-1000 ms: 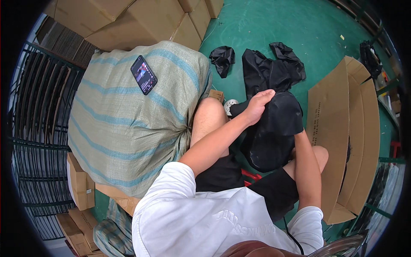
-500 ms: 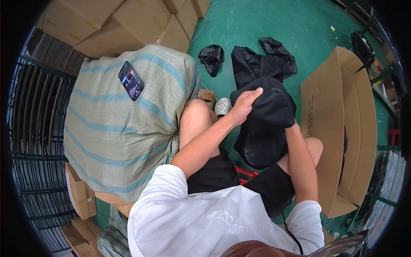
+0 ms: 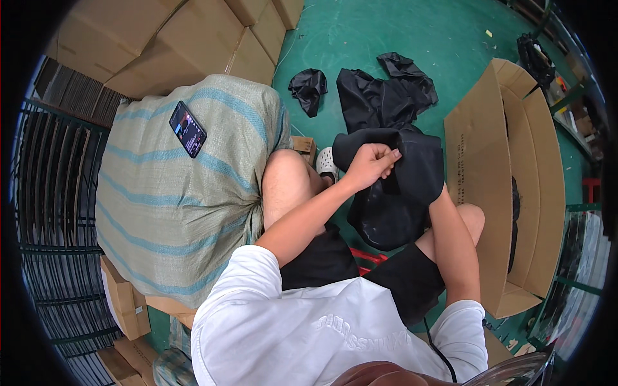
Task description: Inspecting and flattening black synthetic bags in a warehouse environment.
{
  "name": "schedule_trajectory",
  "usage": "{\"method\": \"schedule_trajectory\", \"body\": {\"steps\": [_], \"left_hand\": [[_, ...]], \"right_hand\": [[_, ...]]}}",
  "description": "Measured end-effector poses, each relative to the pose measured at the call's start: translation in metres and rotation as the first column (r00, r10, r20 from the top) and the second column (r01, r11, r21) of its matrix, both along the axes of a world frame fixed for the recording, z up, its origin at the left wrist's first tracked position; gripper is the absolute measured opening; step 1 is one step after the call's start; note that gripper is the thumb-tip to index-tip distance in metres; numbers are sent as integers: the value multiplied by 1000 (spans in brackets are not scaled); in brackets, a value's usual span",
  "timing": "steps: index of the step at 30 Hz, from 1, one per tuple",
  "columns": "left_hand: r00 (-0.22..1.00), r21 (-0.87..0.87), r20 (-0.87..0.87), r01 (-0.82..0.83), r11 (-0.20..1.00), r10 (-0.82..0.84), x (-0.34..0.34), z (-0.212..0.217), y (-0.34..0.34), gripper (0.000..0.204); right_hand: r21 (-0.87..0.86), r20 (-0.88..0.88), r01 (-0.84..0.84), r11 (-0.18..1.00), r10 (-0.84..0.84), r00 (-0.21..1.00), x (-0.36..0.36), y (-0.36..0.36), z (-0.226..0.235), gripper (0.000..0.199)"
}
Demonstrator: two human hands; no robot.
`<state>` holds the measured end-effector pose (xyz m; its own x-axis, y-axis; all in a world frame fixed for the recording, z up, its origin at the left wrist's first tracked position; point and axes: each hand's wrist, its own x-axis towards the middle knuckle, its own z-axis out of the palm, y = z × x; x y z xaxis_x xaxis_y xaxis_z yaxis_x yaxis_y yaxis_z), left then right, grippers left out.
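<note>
A black cloth piece (image 3: 418, 170), shaped like a pouch or cover, hangs between my knees with its upper part folded over. My left hand (image 3: 373, 166) lies over its front, thumb and fingers pressed together in a pinch. What sits between those fingertips is too small to make out. From the right, my right forearm (image 3: 454, 238) runs up to the cloth, and the right hand is hidden under or inside it. More black cloth pieces (image 3: 373, 100) lie on the floor just beyond, with a small crumpled black piece (image 3: 309, 90) to their left.
Left of me stands a big striped woven sack (image 3: 174, 212) with a phone (image 3: 188, 128) on top. Cardboard boxes (image 3: 199, 48) are stacked behind it. An open carton (image 3: 476, 161) stands at the right with dark material inside. The floor (image 3: 360, 32) is green.
My left hand has gone from an outstretched thumb on the cloth to a pinch. The cloth's upper part has spread and folded differently. The view has shifted slightly.
</note>
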<state>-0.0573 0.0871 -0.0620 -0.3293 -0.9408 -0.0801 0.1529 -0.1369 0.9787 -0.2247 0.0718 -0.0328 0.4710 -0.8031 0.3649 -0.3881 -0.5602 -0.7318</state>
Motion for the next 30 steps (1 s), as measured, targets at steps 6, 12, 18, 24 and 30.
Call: {"method": "schedule_trajectory", "body": {"steps": [6, 12, 18, 24, 30], "left_hand": [[780, -681, 322, -202, 704, 536, 2, 18, 3, 29], [634, -814, 324, -192, 549, 702, 6, 20, 3, 32], [594, -771, 377, -224, 596, 711, 11, 8, -3, 38], [858, -612, 201, -266, 745, 473, 11, 13, -12, 72], [881, -127, -253, 380, 916, -401, 26, 35, -12, 98]], "right_hand": [[-382, -14, 174, 908, -194, 981, -5, -16, -34, 11], [-177, -469, -112, 978, 17, 883, -15, -34, -48, 20], [789, 505, -414, 453, -95, 858, -6, -15, -32, 31], [623, 493, -374, 687, 25, 869, -13, -13, -46, 27], [646, 448, -365, 670, 54, 892, -17, 11, 23, 26]]}}
